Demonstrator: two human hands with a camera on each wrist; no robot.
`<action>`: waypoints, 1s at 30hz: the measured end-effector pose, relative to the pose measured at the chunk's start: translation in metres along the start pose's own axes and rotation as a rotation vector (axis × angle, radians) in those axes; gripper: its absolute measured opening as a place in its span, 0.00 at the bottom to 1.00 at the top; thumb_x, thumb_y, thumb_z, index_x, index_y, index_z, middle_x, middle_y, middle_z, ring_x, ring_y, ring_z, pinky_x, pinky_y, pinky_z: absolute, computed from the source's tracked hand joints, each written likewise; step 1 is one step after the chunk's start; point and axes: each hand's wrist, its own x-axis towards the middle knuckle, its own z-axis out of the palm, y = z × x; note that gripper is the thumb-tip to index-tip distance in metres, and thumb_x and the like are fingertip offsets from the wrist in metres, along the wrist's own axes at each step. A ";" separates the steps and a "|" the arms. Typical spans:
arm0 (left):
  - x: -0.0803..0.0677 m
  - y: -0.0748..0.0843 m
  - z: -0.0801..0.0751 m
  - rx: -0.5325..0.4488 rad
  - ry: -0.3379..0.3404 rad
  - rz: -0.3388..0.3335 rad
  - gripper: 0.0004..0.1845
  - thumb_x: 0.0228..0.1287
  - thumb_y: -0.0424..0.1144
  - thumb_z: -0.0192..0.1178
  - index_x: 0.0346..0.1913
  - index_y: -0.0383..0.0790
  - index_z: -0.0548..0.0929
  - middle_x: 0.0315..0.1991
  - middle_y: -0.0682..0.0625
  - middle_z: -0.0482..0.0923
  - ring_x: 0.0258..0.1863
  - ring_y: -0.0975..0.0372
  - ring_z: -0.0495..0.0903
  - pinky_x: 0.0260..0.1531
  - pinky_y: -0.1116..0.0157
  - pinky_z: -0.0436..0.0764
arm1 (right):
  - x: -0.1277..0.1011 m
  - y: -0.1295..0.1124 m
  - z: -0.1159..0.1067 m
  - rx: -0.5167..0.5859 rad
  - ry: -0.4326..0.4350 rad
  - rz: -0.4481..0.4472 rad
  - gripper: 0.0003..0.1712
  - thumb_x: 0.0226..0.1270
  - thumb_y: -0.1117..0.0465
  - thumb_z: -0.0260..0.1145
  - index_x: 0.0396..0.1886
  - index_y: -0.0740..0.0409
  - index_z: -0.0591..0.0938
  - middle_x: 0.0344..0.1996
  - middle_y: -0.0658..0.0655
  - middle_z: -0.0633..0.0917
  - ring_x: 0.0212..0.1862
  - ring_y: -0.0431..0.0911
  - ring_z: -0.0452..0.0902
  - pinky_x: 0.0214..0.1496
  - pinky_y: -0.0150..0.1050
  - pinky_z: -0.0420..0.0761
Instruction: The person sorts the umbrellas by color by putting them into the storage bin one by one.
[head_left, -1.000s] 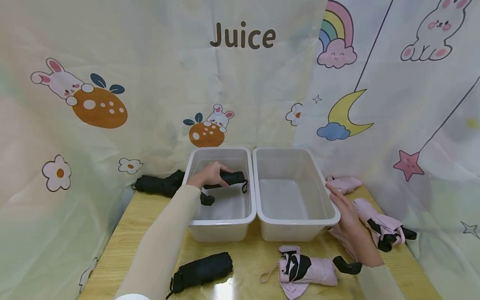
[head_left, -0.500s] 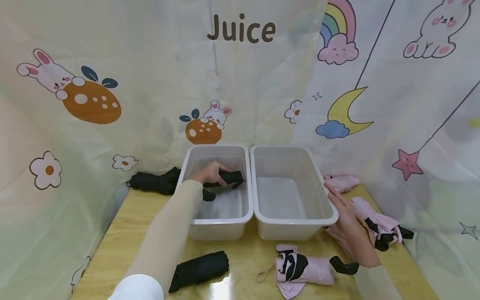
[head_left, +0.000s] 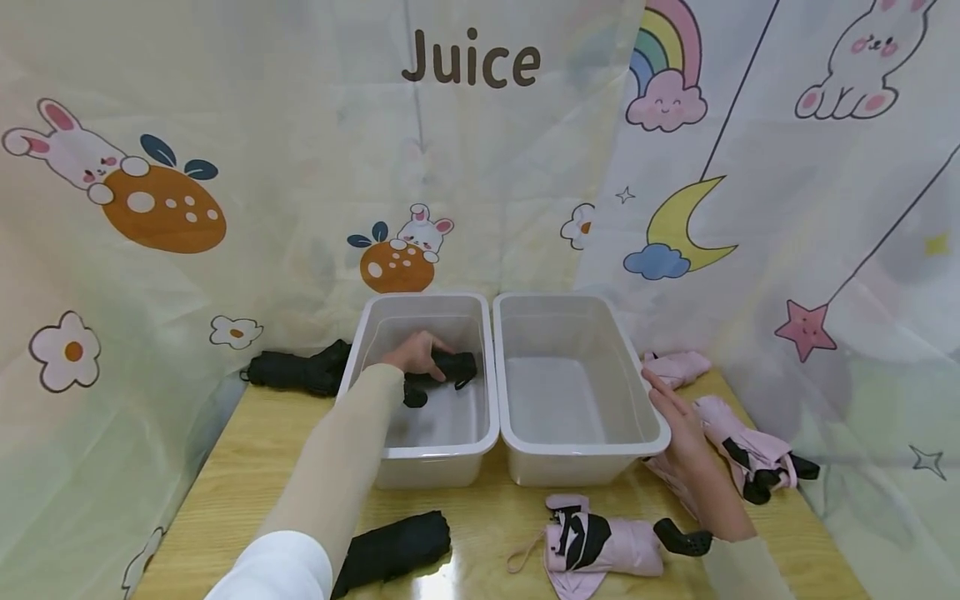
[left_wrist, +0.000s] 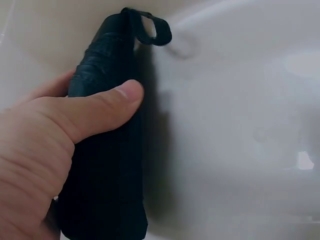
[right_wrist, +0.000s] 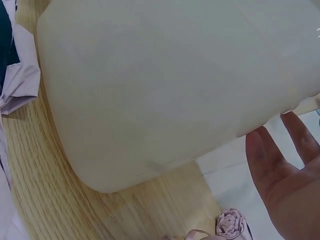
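In the head view my left hand [head_left: 418,354] is down inside the left white bin [head_left: 450,452], gripping a folded black umbrella [head_left: 454,365]. The left wrist view shows the thumb laid across the umbrella [left_wrist: 107,165], whose wrist loop sticks out at its far end. A black knob-like end [head_left: 415,396] shows beside it in the bin; which umbrella it belongs to I cannot tell. My right hand [head_left: 693,437] rests against the outer side of the right white bin [head_left: 585,451], fingers straight. In the right wrist view its fingertips touch the bin's wall [right_wrist: 150,90].
A black umbrella [head_left: 397,546] and a pink umbrella [head_left: 618,546] with a black curved handle [head_left: 682,537] lie in front of the bins. More black fabric [head_left: 296,371] lies left. Pink umbrellas [head_left: 750,442] lie right on the wooden table [head_left: 247,467]. A printed cloth [head_left: 300,183] hangs behind.
My left hand has lowered the black umbrella deeper into the left bin. My right hand keeps its place on the right bin. The head view has shifted slightly.
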 end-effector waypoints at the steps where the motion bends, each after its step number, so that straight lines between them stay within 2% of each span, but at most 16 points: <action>1: -0.001 -0.002 0.002 -0.001 0.005 -0.005 0.29 0.39 0.37 0.81 0.51 0.52 0.88 0.54 0.53 0.81 0.55 0.58 0.74 0.57 0.59 0.72 | -0.002 0.000 0.000 0.010 -0.008 -0.002 0.32 0.78 0.55 0.51 0.77 0.54 0.57 0.69 0.44 0.66 0.57 0.38 0.75 0.51 0.35 0.78; 5: -0.005 -0.010 0.012 0.007 0.010 -0.018 0.30 0.38 0.39 0.82 0.51 0.52 0.88 0.55 0.53 0.80 0.57 0.58 0.73 0.58 0.59 0.70 | -0.009 0.002 0.000 0.049 -0.014 -0.007 0.30 0.79 0.57 0.51 0.76 0.54 0.59 0.63 0.39 0.72 0.56 0.38 0.75 0.51 0.34 0.78; 8: -0.008 -0.010 0.015 0.018 0.000 -0.037 0.30 0.39 0.38 0.82 0.52 0.52 0.87 0.55 0.53 0.80 0.57 0.58 0.72 0.58 0.59 0.70 | -0.013 0.002 0.000 0.061 -0.022 -0.013 0.29 0.79 0.58 0.50 0.76 0.53 0.60 0.60 0.36 0.74 0.55 0.38 0.76 0.51 0.35 0.79; 14: -0.013 0.006 0.003 0.041 0.000 -0.049 0.29 0.44 0.32 0.78 0.54 0.47 0.85 0.55 0.51 0.79 0.54 0.58 0.73 0.56 0.59 0.72 | -0.011 0.000 0.001 0.065 -0.034 -0.053 0.30 0.79 0.58 0.49 0.76 0.56 0.58 0.62 0.39 0.73 0.55 0.37 0.75 0.50 0.33 0.78; 17: -0.018 0.014 -0.001 0.063 -0.048 -0.048 0.29 0.47 0.32 0.76 0.57 0.45 0.84 0.56 0.52 0.79 0.55 0.58 0.73 0.56 0.59 0.73 | -0.012 0.001 0.001 0.044 -0.023 -0.036 0.30 0.79 0.58 0.49 0.76 0.57 0.57 0.62 0.39 0.73 0.55 0.36 0.75 0.50 0.32 0.78; 19: -0.023 0.019 -0.005 0.038 -0.075 -0.052 0.29 0.49 0.32 0.75 0.58 0.43 0.82 0.57 0.51 0.79 0.57 0.58 0.74 0.56 0.59 0.73 | -0.013 0.002 0.002 0.021 -0.021 -0.014 0.30 0.79 0.58 0.49 0.77 0.56 0.57 0.63 0.38 0.72 0.56 0.35 0.74 0.51 0.32 0.77; 22: -0.028 0.026 -0.018 -0.030 -0.065 -0.025 0.28 0.53 0.31 0.73 0.60 0.40 0.81 0.58 0.47 0.78 0.59 0.54 0.73 0.55 0.58 0.74 | -0.012 0.003 0.003 0.015 -0.027 0.006 0.31 0.79 0.56 0.49 0.77 0.55 0.56 0.66 0.41 0.68 0.58 0.35 0.73 0.52 0.32 0.77; 25: -0.036 0.037 -0.039 -0.118 -0.008 0.022 0.27 0.56 0.30 0.70 0.61 0.37 0.79 0.59 0.43 0.77 0.60 0.50 0.72 0.54 0.56 0.75 | -0.009 0.002 0.003 0.008 -0.022 0.000 0.32 0.79 0.55 0.50 0.77 0.55 0.56 0.69 0.44 0.64 0.58 0.35 0.72 0.53 0.31 0.76; 27: -0.044 0.043 -0.055 -0.169 0.017 0.053 0.26 0.58 0.30 0.68 0.62 0.36 0.78 0.60 0.41 0.76 0.61 0.48 0.71 0.54 0.54 0.75 | -0.007 0.001 0.003 0.010 -0.023 -0.003 0.32 0.79 0.55 0.50 0.77 0.55 0.55 0.72 0.46 0.61 0.58 0.34 0.72 0.53 0.31 0.76; 30: -0.060 0.053 -0.077 -0.191 0.049 0.072 0.26 0.60 0.33 0.68 0.62 0.37 0.78 0.60 0.41 0.75 0.60 0.48 0.71 0.55 0.54 0.75 | -0.005 0.001 0.001 0.007 -0.024 -0.007 0.32 0.79 0.55 0.50 0.77 0.55 0.55 0.74 0.47 0.58 0.58 0.33 0.71 0.53 0.30 0.76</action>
